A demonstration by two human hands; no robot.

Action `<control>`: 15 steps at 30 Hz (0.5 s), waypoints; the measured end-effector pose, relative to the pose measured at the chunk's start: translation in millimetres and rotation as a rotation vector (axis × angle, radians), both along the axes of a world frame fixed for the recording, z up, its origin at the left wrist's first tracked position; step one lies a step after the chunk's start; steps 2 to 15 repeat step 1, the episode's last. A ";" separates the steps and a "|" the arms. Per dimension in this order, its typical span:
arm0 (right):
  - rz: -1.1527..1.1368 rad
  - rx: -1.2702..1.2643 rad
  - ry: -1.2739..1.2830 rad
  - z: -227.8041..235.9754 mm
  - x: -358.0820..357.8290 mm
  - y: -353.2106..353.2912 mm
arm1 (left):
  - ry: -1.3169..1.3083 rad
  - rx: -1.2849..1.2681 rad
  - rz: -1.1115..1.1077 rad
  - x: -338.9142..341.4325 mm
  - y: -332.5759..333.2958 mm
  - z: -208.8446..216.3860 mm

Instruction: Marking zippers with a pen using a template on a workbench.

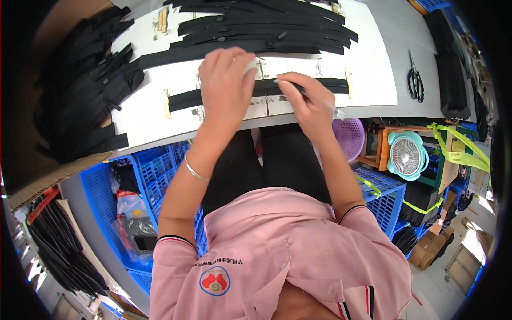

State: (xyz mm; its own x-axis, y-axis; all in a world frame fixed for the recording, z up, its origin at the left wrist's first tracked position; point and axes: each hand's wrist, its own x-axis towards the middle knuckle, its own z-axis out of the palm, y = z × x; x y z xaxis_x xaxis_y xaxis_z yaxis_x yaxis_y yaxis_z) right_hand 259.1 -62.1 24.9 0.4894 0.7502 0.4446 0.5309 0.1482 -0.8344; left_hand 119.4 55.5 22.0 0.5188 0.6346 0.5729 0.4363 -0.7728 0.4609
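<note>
A black fabric strip (184, 100) lies across the white board (160, 128) in front of me, between two bits of yellowish tape. My left hand (226, 88) reaches over the strip, fingers bent, with a small white piece (249, 65) between thumb and fingers; blur hides what it is. My right hand (312, 104) is closed round a slim pen (300, 88) with a dark body and a pale end. Its light tip points left, over the strip. Dark marks and drawn lines show on the board around both hands.
More black strips (256, 24) are heaped beyond my hands, and another pile (85, 90) fills a cardboard box at left. Black-handled scissors (415, 82) lie at right. Below the table edge are blue crates (154, 170), a purple basket (349, 138) and a turquoise fan (407, 154).
</note>
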 end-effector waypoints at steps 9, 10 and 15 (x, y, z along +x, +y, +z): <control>-0.007 0.003 -0.002 1.2 2.3 -1.2 | 0.027 0.053 0.007 4.8 9.1 1.3; -0.007 0.003 -0.002 1.2 2.3 -1.2 | 0.027 0.053 0.007 4.8 9.1 1.3; -0.007 0.003 -0.002 1.2 2.3 -1.2 | 0.027 0.053 0.007 4.8 9.1 1.3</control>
